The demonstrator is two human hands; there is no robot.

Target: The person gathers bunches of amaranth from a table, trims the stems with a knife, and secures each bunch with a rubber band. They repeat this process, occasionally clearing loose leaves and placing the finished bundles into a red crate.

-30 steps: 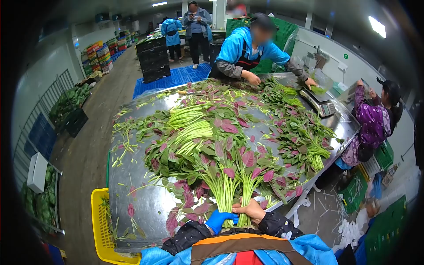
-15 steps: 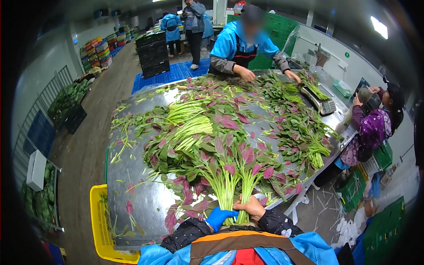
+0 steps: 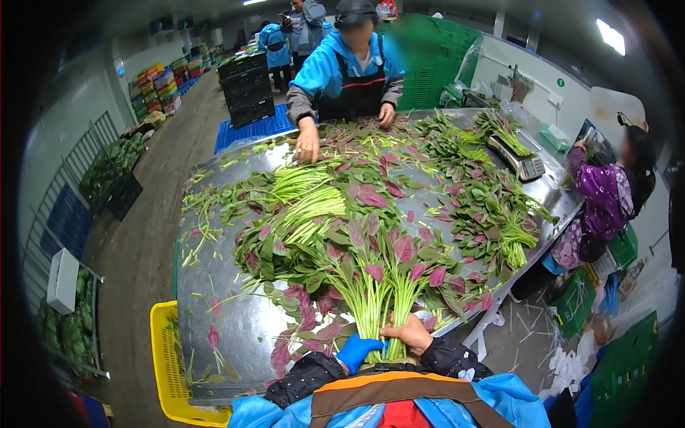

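Observation:
At the table's near edge, my left hand (image 3: 357, 351), in a blue glove, is closed round the stem ends of a bunch of amaranth greens (image 3: 367, 303). Beside it, my bare right hand (image 3: 409, 334) grips a second bunch of amaranth greens (image 3: 404, 299). Both bunches stand side by side, stems toward me, their green and purple leaves fanning over the table. Just beyond lies a pile of amaranth with pale cut stems (image 3: 314, 210). Loose purple leaves (image 3: 307, 317) are scattered left of my hands.
The steel table (image 3: 228, 314) carries more bunches (image 3: 492, 214) and a scale (image 3: 524, 165) with greens on it at the right. A yellow basket (image 3: 165, 357) stands at the left corner. A co-worker (image 3: 349, 78) faces me across the table; another person (image 3: 603, 185) is at the right.
The co-worker opposite has moved left, one hand now reaching over the pile's far end. The person at the right has shifted their arms. My hands keep hold of the two bunches.

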